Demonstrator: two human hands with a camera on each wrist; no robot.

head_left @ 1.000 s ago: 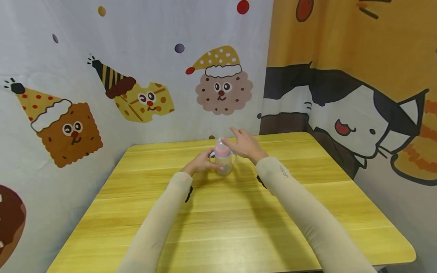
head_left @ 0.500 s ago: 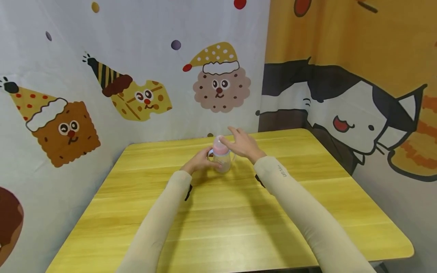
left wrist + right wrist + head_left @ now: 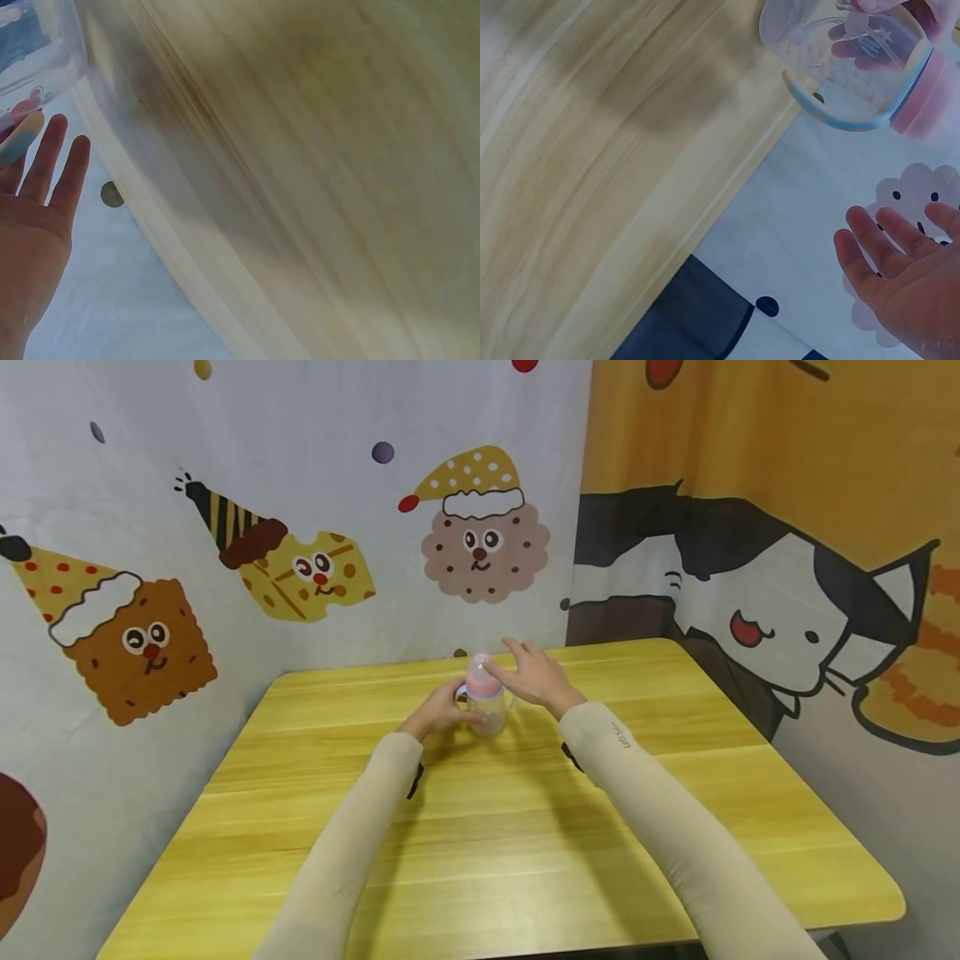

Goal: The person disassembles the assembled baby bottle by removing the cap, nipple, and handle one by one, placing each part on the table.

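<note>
A baby bottle [image 3: 489, 714] with a clear body, pink collar, clear domed cap and two side handles stands upright near the back of the table in the head view. My left hand [image 3: 442, 708] grips it at the left handle and lower body. Its blue and yellow handle [image 3: 21, 141] crosses the fingers in the left wrist view. My right hand [image 3: 542, 679] is at the cap's right side, thumb over the cap and the other fingers spread. In the right wrist view those fingers [image 3: 881, 244] are extended below the pink collar [image 3: 922, 94].
The yellow wood-grain table [image 3: 480, 852] has its back edge just beyond the bottle. Behind it hangs a white cloth [image 3: 330, 460] printed with cartoon snacks. An orange cloth [image 3: 750, 427] with a cartoon cat borders the right side.
The head view has shifted slightly, so the printed wall figures sit a little higher and farther left. My left hand keeps its grip on the bottle, and my right hand stays beside the cap.
</note>
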